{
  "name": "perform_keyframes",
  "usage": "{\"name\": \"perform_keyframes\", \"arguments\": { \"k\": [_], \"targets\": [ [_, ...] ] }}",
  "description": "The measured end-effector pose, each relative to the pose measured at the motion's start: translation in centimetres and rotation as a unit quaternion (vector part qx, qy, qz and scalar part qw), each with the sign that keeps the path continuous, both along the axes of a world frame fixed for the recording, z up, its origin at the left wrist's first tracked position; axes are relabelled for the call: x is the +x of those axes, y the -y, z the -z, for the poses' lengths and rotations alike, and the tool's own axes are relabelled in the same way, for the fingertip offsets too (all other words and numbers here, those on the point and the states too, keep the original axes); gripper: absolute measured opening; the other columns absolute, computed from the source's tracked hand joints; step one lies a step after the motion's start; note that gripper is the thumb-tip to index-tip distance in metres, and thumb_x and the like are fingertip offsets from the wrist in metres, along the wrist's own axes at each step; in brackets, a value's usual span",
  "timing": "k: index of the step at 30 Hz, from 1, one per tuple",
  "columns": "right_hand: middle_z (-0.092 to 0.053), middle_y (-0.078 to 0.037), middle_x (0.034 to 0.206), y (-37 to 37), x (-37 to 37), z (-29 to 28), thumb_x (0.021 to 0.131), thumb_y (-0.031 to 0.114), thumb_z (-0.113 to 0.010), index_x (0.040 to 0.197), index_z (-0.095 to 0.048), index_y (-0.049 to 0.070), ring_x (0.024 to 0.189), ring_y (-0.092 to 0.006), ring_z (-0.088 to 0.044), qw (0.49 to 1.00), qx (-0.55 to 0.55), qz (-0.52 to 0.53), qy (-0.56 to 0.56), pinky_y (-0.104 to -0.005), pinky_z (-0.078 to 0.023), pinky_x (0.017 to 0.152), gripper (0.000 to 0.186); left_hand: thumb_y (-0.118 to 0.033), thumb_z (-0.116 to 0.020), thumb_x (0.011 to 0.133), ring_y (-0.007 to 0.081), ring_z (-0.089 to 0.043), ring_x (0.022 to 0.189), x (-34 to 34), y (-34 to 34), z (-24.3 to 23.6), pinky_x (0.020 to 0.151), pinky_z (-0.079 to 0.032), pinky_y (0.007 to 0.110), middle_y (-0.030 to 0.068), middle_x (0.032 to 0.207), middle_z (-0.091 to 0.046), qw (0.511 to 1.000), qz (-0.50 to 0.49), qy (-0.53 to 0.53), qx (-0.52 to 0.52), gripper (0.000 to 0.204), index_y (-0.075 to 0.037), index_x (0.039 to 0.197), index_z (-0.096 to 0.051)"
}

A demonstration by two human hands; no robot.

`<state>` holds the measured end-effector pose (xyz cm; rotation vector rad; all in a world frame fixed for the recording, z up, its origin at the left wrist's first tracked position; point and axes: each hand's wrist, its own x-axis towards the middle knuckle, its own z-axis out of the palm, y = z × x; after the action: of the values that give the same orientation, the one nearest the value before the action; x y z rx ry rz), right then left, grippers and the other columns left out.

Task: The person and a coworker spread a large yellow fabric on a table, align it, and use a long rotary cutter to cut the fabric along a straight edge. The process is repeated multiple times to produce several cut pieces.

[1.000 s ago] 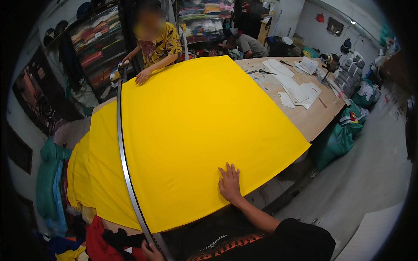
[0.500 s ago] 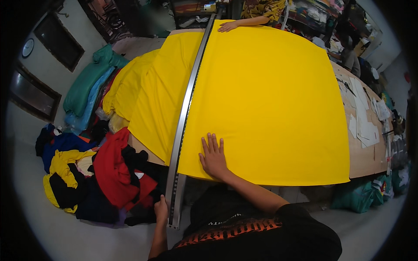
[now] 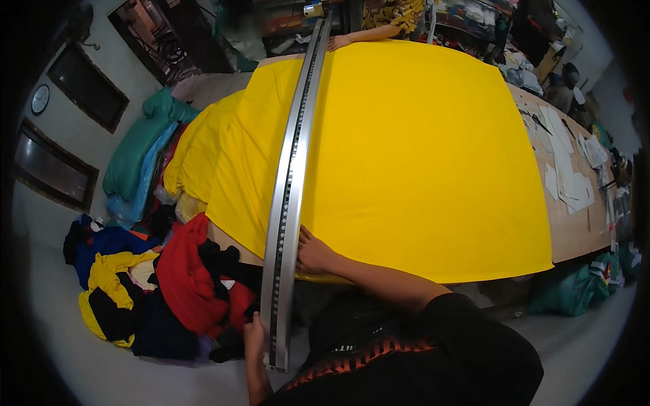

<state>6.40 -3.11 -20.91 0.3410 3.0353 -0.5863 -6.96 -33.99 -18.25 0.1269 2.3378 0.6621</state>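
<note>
A long silver metal rail with a dark slotted groove crosses the table from far to near, over the yellow fabric. At its near end, beyond the table edge, my left hand grips the rail's left side. My right hand lies on the fabric against the rail's right side. One finger stretches forward; the other fingertips are partly hidden by the rail. Across the table another person's hand rests on the fabric beside the far end of the rail.
Crumpled clothes, among them a red garment, lie on the floor at left. Green sacks are stacked by the wall. Paper pieces and scissors lie on the bare wooden tabletop at right. A green bag sits below it.
My right hand has slid left across the fabric to the rail. The rail has turned so its slotted top faces up. The other person's hand has shifted toward the rail.
</note>
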Motion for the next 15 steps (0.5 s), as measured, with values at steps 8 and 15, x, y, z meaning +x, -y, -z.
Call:
{"name": "perform_keyframes", "arguments": {
  "k": [8, 15],
  "targets": [
    [-0.035, -0.022, 0.157, 1.8, 13.6, -0.9, 0.103, 0.036, -0.049, 0.149, -0.044, 0.011, 0.149, -0.0403, -0.026, 0.973, -0.016, 0.176, -0.151, -0.0589, -0.016, 0.122, 0.053, -0.046, -0.045, 0.103, 0.0215, -0.056, 0.058, 0.2, 0.5, 5.2, 0.060, -0.043, 0.044, 0.0151, 0.060, -0.055, 0.997, 0.072, -0.030, -0.006, 0.065, 0.010, 0.071, -0.058],
    [-0.030, -0.024, 0.159, 0.2, 21.3, -1.0, 0.101, 0.035, -0.052, 0.149, -0.044, 0.011, 0.150, -0.0409, -0.023, 0.874, 0.058, 0.465, -0.132, -0.0595, -0.014, 0.121, 0.054, -0.040, -0.055, 0.103, 0.0174, -0.063, 0.055, -6.7, -6.7, 6.9, 0.049, -0.046, 0.031, 0.0104, 0.064, -0.063, 0.984, 0.161, 0.048, 0.055, 0.049, 0.001, 0.077, -0.065]
  ]
}}
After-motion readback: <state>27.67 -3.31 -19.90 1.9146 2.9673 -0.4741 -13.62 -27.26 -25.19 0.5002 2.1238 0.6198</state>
